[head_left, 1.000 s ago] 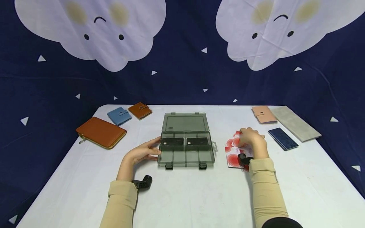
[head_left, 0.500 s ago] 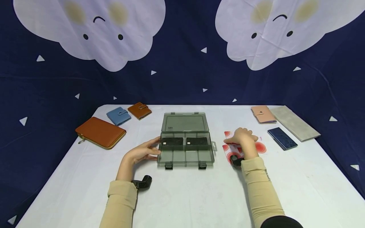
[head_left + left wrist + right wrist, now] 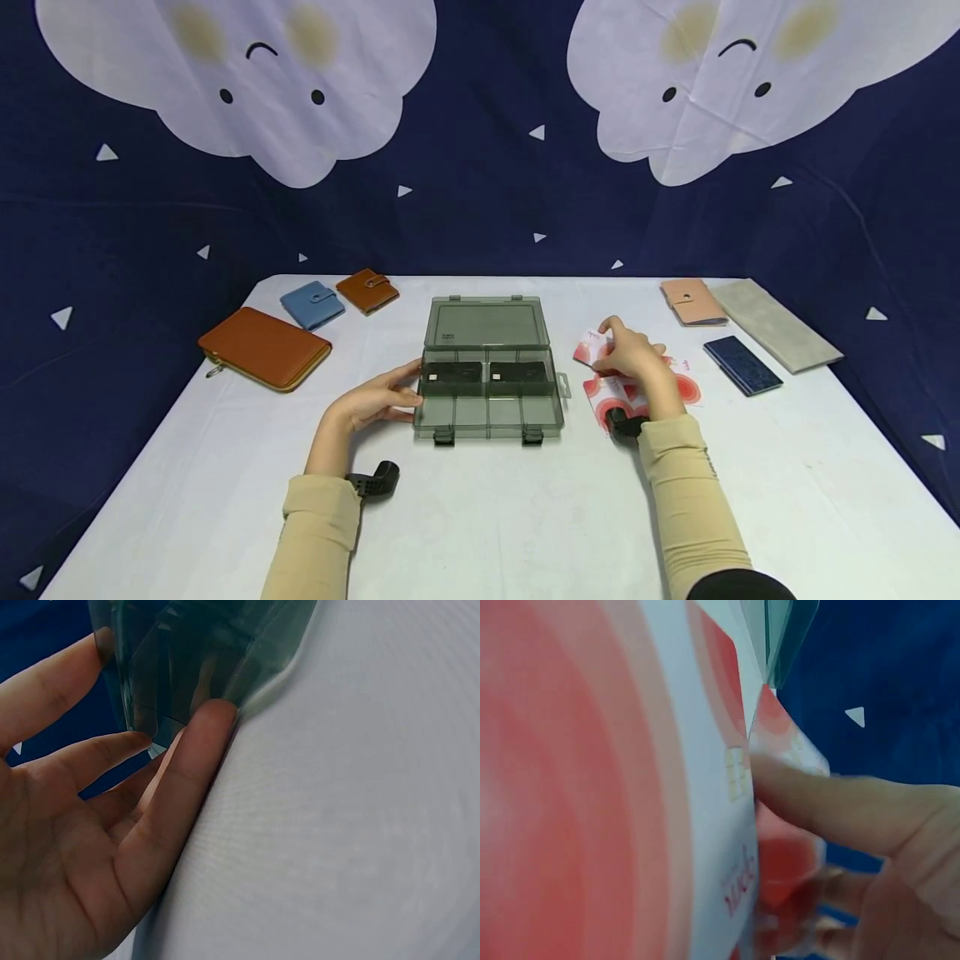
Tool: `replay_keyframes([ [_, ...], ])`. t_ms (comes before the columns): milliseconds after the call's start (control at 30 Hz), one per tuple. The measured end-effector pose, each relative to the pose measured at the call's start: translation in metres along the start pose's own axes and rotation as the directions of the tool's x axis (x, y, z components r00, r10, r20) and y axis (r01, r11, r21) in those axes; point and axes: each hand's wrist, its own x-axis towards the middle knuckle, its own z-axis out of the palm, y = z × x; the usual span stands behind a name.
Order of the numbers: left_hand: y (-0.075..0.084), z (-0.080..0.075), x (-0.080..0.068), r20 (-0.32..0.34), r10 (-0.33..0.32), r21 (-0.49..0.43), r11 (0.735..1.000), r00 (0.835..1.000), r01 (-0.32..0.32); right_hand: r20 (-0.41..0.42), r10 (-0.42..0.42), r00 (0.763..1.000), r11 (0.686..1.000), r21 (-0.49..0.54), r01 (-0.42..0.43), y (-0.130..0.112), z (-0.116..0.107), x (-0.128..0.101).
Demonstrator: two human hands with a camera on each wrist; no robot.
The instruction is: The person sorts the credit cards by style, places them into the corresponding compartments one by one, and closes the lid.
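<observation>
A translucent green compartment box (image 3: 483, 325) stands mid-table with its lid tipped back. Two black chip cards (image 3: 453, 372) sit in its rear compartments. My left hand (image 3: 375, 400) rests against the box's left side; in the left wrist view its fingertips (image 3: 214, 712) touch the green plastic wall. To the right of the box, my right hand (image 3: 633, 354) pinches a red-and-white bank card (image 3: 588, 346), tilted up at its left edge. Several similar red-and-white bank cards (image 3: 606, 402) lie spread beneath that hand, partly hidden by it. One large card (image 3: 712, 787) shows its chip in the right wrist view.
At the left lie a brown zip wallet (image 3: 266, 348), a blue wallet (image 3: 312, 305) and a small brown wallet (image 3: 368, 291). On the right are a pink wallet (image 3: 693, 302), a grey long wallet (image 3: 780, 325) and a navy card holder (image 3: 743, 365).
The right hand has shifted left over the red-and-white cards, which have spread out, and now lifts one bank card toward the box. The left hand and the box have stayed in place.
</observation>
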Motion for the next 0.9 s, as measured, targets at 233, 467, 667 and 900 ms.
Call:
replay_keyframes([
  [233,0.001,0.0,-0.001,-0.003,-0.006,0.0,1.0,1.0,0.006,-0.138,-0.129,0.982,0.978,0.149,0.149,-0.006,-0.002,0.003],
  [467,0.001,0.0,0.0,-0.003,-0.003,0.007,1.0,1.0,0.003,-0.162,-0.184,0.969,0.918,0.323,0.229,-0.032,-0.012,-0.008],
  [667,0.001,0.001,0.0,-0.009,-0.007,0.005,1.0,1.0,0.007,0.004,-0.259,0.966,0.854,0.469,0.227,-0.061,-0.008,-0.017],
  [900,0.001,0.001,0.0,-0.006,-0.007,0.006,1.0,1.0,0.007,0.057,-0.386,0.921,0.882,0.315,0.351,-0.099,0.012,-0.032],
])
